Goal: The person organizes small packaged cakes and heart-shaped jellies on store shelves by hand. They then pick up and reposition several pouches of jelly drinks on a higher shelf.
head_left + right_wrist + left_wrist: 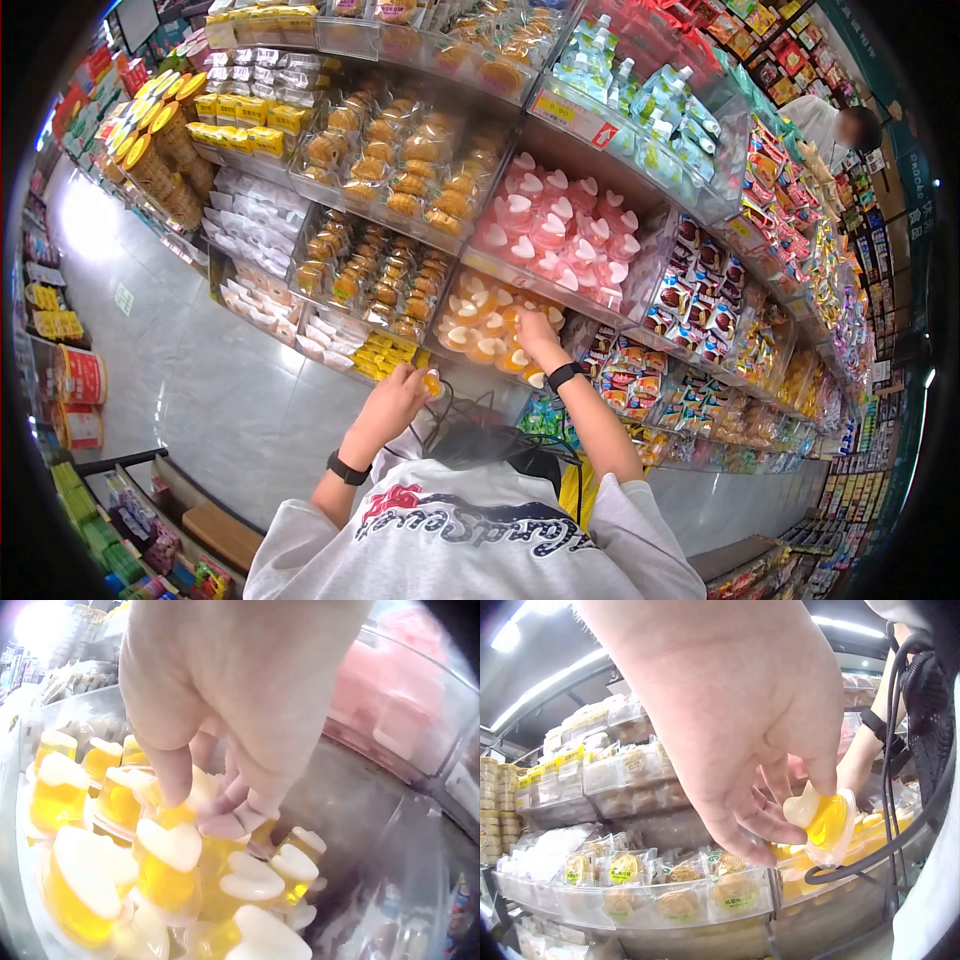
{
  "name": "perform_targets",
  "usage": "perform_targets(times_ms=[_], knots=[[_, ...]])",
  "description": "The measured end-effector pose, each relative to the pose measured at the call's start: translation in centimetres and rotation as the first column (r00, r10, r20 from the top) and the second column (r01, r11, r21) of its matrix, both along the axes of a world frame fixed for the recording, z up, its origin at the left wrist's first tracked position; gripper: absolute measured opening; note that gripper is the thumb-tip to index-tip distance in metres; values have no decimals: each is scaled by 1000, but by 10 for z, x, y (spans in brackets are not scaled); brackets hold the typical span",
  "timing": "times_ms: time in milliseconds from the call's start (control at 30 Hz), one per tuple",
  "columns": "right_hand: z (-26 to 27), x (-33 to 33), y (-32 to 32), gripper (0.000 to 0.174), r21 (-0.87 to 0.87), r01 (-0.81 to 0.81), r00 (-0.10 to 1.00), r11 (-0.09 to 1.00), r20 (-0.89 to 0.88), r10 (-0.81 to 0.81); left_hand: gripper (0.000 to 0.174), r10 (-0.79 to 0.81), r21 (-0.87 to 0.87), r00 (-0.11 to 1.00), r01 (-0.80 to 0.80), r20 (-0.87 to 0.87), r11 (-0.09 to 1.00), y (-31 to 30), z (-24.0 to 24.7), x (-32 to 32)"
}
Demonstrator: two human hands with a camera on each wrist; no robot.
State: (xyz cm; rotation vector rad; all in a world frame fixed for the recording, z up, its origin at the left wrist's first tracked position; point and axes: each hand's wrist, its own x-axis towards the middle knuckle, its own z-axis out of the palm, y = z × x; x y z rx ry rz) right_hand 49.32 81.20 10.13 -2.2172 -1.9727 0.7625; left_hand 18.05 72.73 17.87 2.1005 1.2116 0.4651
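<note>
My left hand (pixel 393 400) holds a yellow jelly cup (pixel 830 821) with a white heart-shaped end, pinched between thumb and fingers in front of the shelf. Reaching into a clear bin, my right hand (pixel 537 332) is among several similar yellow jelly cups (pixel 161 874). In the right wrist view, its thumb and curled fingers close around a pale-ended jelly cup (pixel 201 786), which they partly hide. The cups in this bin lie piled at different angles, many with their white hearts facing up.
Pink jelly cups (pixel 560 235) fill the bin above. Packaged round cakes (pixel 375 270) stand in bins to the left, with yellow packets (pixel 385 352) below. A black cable (pixel 855 866) hangs beside the left hand. A person (pixel 825 125) is farther off at right.
</note>
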Motion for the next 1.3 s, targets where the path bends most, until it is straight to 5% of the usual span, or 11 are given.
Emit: perform_targets(times_ms=[267, 367, 567, 667, 867, 900, 1000, 1133, 1300], knots=[[-17, 12, 13, 33, 135, -168, 985, 977, 60, 161, 41, 8, 3, 1000, -8, 30, 1000, -2, -1, -3], [-27, 11, 13, 28, 145, -78, 996, 986, 50, 72, 40, 16, -5, 999, -15, 29, 1000, -1, 0, -4], [22, -28, 1, 17, 49, -149, 937, 988, 327, 125, 40, 10, 54, 1000, -11, 16, 998, -3, -21, -13], [4, -19, -2, 14, 88, -188, 939, 978, 308, 153, 40, 36, 3, 999, -36, 6, 999, -3, -9, -12], [12, -16, 10, 21, -48, -200, 915, 979, 350, 204, 40, 12, 51, 1000, -13, 6, 999, -1, -29, -19], [12, -19, 12, 26, 105, -211, 931, 972, 324, 167, 40, 43, 17, 999, -43, 9, 999, -1, -19, -17], [15, -36, 27, 32, 147, -209, 947, 967, 279, 162, 39, 82, -20, 997, -82, 5, 996, -4, -10, -18], [16, -61, 40, 41, 106, -238, 950, 965, 234, 209, 39, 28, 95, 1000, -28, -4, 995, -5, -30, -24], [11, -66, 49, 49, 33, -157, 978, 987, 145, 151, 40, 165, -24, 986, -164, 36, 986, -11, -12, -28]])
